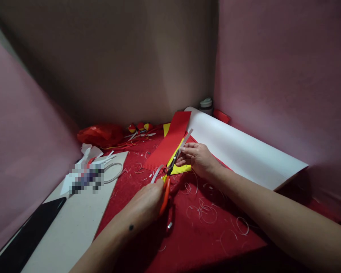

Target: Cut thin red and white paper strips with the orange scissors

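Your left hand (150,198), just below the frame's centre, is closed around the orange-handled scissors (167,189), blades pointing up and right. Slightly farther, at centre, your right hand (198,157) pinches a white strip (189,135) near the blades. Beyond your fingers lie a yellow sheet (183,169) and a red ribbed sheet (167,140). Farthest, left of centre, you have a red bag (100,135) beside red-and-yellow balls (141,126).

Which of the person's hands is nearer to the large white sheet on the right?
Right. The right hand, holding a narrow strip, is just left of the large white sheet in this view; the left hand, gripping the scissors, is farther left and nearer the camera.
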Available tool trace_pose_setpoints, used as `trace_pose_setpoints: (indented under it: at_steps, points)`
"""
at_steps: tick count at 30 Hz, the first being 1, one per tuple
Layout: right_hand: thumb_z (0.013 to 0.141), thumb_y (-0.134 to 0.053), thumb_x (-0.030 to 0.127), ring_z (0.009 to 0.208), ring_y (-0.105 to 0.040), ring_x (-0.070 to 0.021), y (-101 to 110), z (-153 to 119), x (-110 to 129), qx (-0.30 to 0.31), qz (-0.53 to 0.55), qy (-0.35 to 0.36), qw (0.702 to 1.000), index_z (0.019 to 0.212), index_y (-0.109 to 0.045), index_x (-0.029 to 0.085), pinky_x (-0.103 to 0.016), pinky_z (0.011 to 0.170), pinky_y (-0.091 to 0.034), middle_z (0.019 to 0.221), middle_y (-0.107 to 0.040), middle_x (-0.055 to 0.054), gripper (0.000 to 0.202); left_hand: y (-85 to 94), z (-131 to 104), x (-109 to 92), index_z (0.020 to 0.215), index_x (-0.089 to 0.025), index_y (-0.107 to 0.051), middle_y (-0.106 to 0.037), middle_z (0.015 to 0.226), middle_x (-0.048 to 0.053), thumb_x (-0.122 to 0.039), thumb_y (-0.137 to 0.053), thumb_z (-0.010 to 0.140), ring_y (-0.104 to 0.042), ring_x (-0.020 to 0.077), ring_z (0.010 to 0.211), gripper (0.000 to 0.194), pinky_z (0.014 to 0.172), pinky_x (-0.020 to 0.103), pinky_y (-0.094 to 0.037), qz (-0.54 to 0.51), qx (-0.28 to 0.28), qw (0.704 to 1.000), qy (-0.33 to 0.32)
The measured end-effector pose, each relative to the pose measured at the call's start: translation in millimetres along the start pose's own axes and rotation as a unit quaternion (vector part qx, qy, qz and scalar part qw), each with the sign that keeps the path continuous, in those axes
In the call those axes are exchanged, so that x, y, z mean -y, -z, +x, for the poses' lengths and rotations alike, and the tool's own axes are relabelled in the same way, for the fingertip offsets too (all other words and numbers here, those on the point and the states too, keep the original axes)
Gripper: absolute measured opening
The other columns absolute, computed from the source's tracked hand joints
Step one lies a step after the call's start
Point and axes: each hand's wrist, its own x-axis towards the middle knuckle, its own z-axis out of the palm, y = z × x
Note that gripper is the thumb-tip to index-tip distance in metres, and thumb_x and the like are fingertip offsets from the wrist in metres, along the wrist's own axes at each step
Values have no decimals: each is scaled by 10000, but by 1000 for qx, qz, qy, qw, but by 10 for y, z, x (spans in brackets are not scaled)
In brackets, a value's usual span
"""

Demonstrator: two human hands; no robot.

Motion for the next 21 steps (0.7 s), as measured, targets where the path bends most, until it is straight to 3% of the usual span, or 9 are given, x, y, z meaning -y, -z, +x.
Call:
trace_pose_setpoints:
  at_steps: [8,13,21]
  points:
    - [685,-654,186,542,-623,-145,6,-28,7,-2,-12,5,1000,678,-550,143,-309,575,-552,602,-631,-46,113,-30,-35,95,920,-207,-454,-650,878,102,-420,-338,813,-606,247,740,266,594,323,-402,48,7,999,-10]
    - [689,-651,202,565,-637,-148,-10,-59,15,16,-21,3,1000,663,-549,149,-303,590,-549,621,-650,-52,118,-11,-74,77,899,-202,-440,-645,867,104,-395,-304,831,-607,237,721,246,573,315,-398,64,12,998,-2]
    - [701,-621,187,564,-639,-150,-56,-100,37,28,-7,-7,1000,663,-540,167,-303,580,-548,606,-663,-43,92,-62,-19,107,886,-206,-430,-645,818,98,-402,-283,826,-617,275,698,252,562,351,-400,92,-18,996,-3]
